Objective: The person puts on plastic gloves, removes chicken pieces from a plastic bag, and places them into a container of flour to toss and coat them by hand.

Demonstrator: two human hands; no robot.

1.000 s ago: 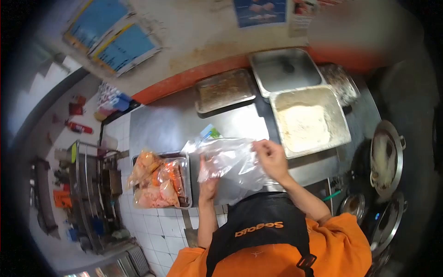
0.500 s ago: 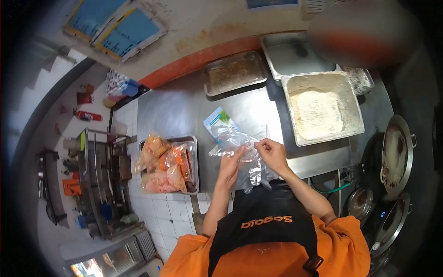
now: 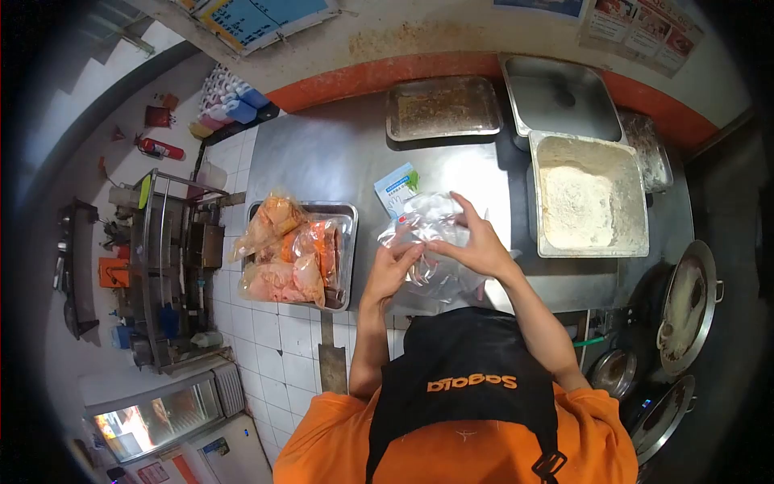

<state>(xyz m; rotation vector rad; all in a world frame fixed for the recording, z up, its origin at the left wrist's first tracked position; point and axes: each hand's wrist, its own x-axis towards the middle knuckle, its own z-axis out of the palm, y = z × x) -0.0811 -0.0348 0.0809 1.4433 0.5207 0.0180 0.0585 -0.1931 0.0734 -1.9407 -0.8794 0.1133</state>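
Observation:
My left hand (image 3: 390, 273) pinches the edge of a crumpled clear plastic glove (image 3: 431, 216) between thumb and fingers. The right hand (image 3: 480, 246) grips the same thin plastic, its thumb close to the left thumb and a finger stretched along the far side. The film spreads between and below both hands, over the steel table's front part. Just beyond the film lies a white-and-blue glove packet (image 3: 397, 189) with a hand drawing and a green print, partly covered by the plastic.
On the left stands a steel tray (image 3: 351, 242) with bagged raw chicken (image 3: 278, 278) and an orange bag (image 3: 316, 244). A deep pan of flour (image 3: 576, 202) is at right, an empty-looking deep pan (image 3: 564, 105) behind it. A shallow tray (image 3: 443, 109) sits near the wall. Woks (image 3: 689, 298) are far right.
The plastic has been spread wider, and my right hand has opened its fingers further along it. The view has shifted, so the table sits lower right; the blurred shape at upper right is gone.

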